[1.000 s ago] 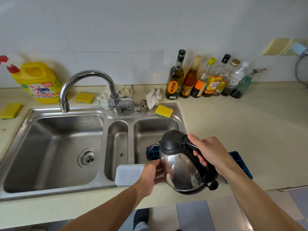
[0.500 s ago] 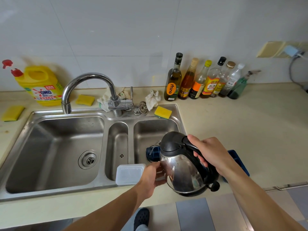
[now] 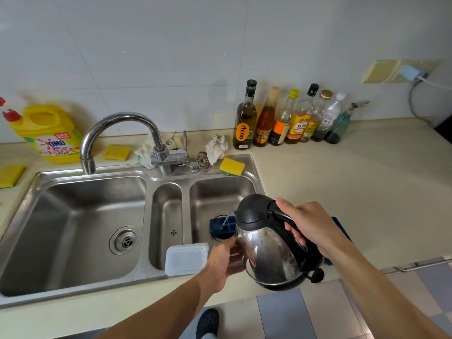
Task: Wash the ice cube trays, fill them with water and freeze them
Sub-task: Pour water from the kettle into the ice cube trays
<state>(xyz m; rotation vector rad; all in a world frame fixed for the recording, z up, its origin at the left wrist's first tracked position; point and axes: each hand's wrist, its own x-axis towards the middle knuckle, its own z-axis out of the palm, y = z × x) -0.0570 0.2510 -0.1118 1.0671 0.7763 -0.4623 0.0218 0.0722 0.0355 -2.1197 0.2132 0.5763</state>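
R hand (image 3: 310,228): wrapped round handle (image 3: 281,212) of tilted electric kettle (image 3: 269,255). Thin stream to blue ice cube tray (image 3: 221,227) ahead-left of grip. L hand (image 3: 223,261): fingers curled beside kettle, hold unclear.

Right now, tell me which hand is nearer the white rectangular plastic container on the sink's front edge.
Left. The left hand is just right of the white rectangular plastic container; the right hand is farther right, gripping the black handle of the shiny steel kettle.

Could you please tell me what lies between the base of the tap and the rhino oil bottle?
In the head view, a metal sink strainer and a crumpled white cloth lie there, with a yellow sponge just in front.
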